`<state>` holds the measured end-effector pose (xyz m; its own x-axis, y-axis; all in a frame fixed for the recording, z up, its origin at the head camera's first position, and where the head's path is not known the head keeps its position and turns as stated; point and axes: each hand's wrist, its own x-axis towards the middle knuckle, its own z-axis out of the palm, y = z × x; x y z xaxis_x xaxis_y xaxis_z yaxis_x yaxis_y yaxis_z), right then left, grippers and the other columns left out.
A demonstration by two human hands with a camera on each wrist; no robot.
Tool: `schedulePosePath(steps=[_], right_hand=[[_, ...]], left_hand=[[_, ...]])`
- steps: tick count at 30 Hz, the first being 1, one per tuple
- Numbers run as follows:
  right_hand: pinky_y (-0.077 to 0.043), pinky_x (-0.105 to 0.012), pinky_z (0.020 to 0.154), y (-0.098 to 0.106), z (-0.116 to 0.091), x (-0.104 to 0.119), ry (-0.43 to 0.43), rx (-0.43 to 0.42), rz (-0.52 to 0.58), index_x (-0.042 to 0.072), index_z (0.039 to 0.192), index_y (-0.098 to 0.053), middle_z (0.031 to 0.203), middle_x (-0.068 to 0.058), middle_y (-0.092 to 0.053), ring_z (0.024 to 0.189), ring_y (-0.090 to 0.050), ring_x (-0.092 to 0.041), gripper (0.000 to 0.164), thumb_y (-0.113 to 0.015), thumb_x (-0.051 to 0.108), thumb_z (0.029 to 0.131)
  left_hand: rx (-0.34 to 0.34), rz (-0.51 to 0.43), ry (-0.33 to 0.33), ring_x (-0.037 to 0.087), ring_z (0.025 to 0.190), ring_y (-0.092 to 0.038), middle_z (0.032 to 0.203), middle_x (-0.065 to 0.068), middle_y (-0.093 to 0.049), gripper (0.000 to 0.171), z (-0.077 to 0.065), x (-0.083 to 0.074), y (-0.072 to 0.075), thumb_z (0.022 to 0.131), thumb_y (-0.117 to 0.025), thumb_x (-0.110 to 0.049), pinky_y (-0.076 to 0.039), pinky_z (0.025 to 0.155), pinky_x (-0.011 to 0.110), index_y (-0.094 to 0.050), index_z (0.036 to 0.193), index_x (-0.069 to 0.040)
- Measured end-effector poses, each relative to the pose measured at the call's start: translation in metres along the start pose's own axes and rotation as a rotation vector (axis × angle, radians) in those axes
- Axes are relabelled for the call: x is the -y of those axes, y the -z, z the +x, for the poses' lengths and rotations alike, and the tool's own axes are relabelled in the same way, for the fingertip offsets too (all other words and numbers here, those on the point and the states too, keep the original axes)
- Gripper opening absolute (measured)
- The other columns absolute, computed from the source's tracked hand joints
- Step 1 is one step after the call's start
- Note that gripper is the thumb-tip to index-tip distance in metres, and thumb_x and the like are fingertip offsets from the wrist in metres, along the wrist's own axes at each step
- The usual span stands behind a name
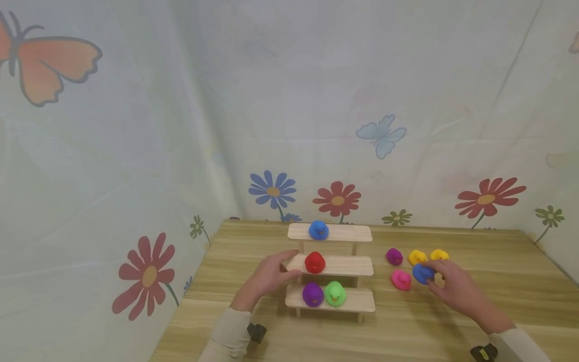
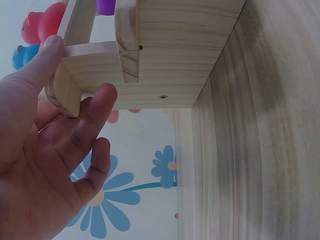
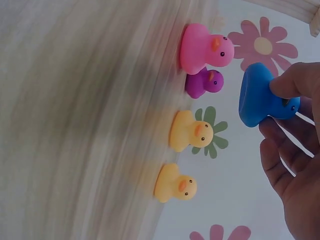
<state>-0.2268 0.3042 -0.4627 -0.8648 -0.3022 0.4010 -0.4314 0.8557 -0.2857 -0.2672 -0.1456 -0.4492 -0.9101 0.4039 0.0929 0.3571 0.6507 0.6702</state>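
A three-tier wooden stand (image 1: 350, 265) carries small rubber ducks. On its top tier sits a blue duck (image 1: 318, 229), on the middle tier a red duck (image 1: 315, 262), and on the bottom tier a purple duck (image 1: 312, 294) beside a green duck (image 1: 335, 293). My left hand (image 1: 267, 275) grips the left end of the middle tier, with the thumb (image 2: 37, 65) along its edge. Off to the right, my right hand (image 1: 460, 290) pinches another blue duck (image 3: 256, 95) between thumb and fingers; the right wrist view shows it raised off the table, tilted.
Near the right hand, a pink duck (image 1: 400, 280), a small purple duck (image 1: 394, 257) and two yellow ducks, one on the left (image 1: 417, 257) and one on the right (image 1: 439, 255), stand on the wooden table (image 1: 402, 332). A flowered curtain (image 1: 289, 100) hangs behind the table.
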Motion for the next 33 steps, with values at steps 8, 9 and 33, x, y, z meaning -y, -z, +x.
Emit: schedulePosePath(steps=[8,9,33], right_hand=[[-0.052,-0.046,0.070,-0.003,-0.002,-0.008,-0.038,0.052,0.010,0.001,0.107,-0.063,0.100,-0.013,-0.064,0.085,-0.059,-0.027,0.039,-0.078,0.004,0.071],[-0.051,-0.046,0.071,-0.004,-0.003,-0.010,-0.042,0.058,0.010,0.001,0.106,-0.063,0.099,-0.013,-0.064,0.085,-0.058,-0.026,0.038,-0.078,0.005,0.072],[-0.050,-0.051,0.074,-0.008,-0.009,-0.027,-0.153,0.197,0.040,0.002,0.108,-0.064,0.099,-0.013,-0.065,0.086,-0.060,-0.027,0.035,-0.076,0.004,0.074]], left_hand=[[0.003,-0.013,0.003,0.010,0.070,-0.057,0.127,0.001,-0.057,0.065,0.000,0.000,0.001,0.084,-0.067,-0.044,-0.050,0.061,0.025,-0.048,0.138,-0.014],[0.002,-0.013,0.002,0.010,0.070,-0.057,0.127,0.001,-0.057,0.065,-0.001,0.000,0.001,0.084,-0.067,-0.044,-0.050,0.061,0.025,-0.048,0.138,-0.014],[-0.009,0.023,-0.014,0.008,0.071,-0.057,0.128,0.001,-0.057,0.065,0.000,-0.001,0.000,0.084,-0.067,-0.045,-0.049,0.062,0.024,-0.048,0.138,-0.014]])
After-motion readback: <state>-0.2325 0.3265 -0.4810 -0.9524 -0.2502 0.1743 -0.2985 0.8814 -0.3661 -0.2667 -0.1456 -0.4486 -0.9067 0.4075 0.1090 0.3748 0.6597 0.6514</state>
